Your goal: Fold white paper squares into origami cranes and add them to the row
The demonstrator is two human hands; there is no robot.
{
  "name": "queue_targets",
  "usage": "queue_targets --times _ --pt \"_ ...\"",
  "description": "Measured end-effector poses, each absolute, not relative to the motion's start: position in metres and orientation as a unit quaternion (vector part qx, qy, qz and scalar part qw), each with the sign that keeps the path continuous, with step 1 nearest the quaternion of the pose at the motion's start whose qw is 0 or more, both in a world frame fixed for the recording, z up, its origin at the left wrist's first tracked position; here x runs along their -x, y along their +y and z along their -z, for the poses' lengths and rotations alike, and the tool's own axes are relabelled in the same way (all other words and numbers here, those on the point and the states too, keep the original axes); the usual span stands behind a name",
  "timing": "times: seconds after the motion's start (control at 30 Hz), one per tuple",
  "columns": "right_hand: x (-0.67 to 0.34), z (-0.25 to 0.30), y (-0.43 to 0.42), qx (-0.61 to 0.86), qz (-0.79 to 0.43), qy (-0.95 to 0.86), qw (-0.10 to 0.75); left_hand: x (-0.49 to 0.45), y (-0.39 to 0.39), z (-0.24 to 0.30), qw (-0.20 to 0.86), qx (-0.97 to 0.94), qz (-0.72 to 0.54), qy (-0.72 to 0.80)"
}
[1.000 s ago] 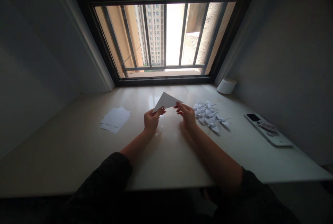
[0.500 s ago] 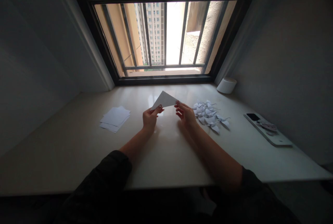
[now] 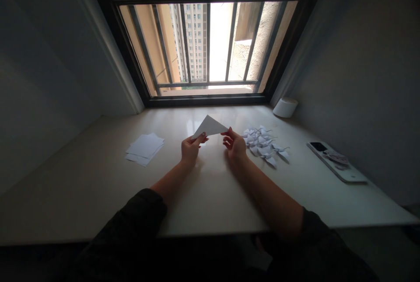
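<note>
A white sheet folded into a triangle [image 3: 209, 126] is held above the pale table [image 3: 203, 194], in front of the window. My left hand [image 3: 191, 148] pinches its lower left corner. My right hand [image 3: 235, 144] pinches its right corner with the fingertips. Both forearms reach in from the bottom, sleeves pushed up.
A small stack of white square sheets [image 3: 144, 148] lies to the left. Several folded paper cranes [image 3: 265, 146] lie to the right. A roll of white tape or tissue [image 3: 285, 107] stands at the far right corner. A phone and a flat white thing [image 3: 336, 161] lie by the right wall.
The triangle and both hands have barely shifted; my right fingers have slid slightly along the paper's right corner.
</note>
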State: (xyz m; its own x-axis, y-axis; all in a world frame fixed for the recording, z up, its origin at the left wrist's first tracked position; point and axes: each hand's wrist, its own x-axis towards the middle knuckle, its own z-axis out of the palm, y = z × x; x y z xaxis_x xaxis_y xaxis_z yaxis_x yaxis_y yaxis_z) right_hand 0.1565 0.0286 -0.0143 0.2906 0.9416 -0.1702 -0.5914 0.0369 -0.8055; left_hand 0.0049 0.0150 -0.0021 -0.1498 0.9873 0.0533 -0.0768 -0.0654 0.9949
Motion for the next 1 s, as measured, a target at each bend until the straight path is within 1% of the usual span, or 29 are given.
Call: queue_targets --times 0.13,0.23,0.33,0.4,0.47,0.53,0.63,0.77,0.87,0.93,1.0 --pt "-0.163 0.017 0.031 0.437 -0.514 -0.225 0.703 0.002 0.02 0.001 0.46 -0.427 -0.584 0.515" --pt "-0.167 0.015 0.032 0.456 -0.451 -0.27 0.718 0.009 0.027 -0.001 0.446 -0.43 -0.592 0.516" --pt "-0.162 0.011 0.03 0.451 -0.409 -0.384 0.694 0.012 0.028 -0.001 0.43 -0.486 -0.568 0.507" --pt "-0.157 0.009 0.028 0.45 -0.368 -0.442 0.683 0.013 0.026 0.0 0.388 -0.542 -0.541 0.514" --pt "-0.154 0.009 0.027 0.45 -0.365 -0.475 0.662 0.013 0.024 0.0 0.339 -0.589 -0.512 0.526" --pt "-0.152 0.012 0.027 0.458 -0.369 -0.482 0.649 0.014 0.024 0.002 0.318 -0.609 -0.501 0.526" --pt "-0.151 0.017 0.028 0.471 -0.368 -0.483 0.64 0.014 0.027 0.005 0.361 -0.578 -0.519 0.516" --pt "-0.149 0.015 0.022 0.454 -0.323 -0.518 0.649 0.013 0.03 0.003 0.473 -0.499 -0.519 0.507" --pt "-0.147 0.009 0.015 0.443 -0.276 -0.558 0.645 0.013 0.029 -0.003 0.564 -0.447 -0.509 0.472" --pt "-0.146 0.005 0.012 0.44 -0.281 -0.569 0.636 0.014 0.028 -0.007 0.6 -0.433 -0.504 0.445" --pt "-0.146 0.004 0.013 0.435 -0.325 -0.556 0.63 0.016 0.028 -0.01 0.608 -0.441 -0.499 0.431"
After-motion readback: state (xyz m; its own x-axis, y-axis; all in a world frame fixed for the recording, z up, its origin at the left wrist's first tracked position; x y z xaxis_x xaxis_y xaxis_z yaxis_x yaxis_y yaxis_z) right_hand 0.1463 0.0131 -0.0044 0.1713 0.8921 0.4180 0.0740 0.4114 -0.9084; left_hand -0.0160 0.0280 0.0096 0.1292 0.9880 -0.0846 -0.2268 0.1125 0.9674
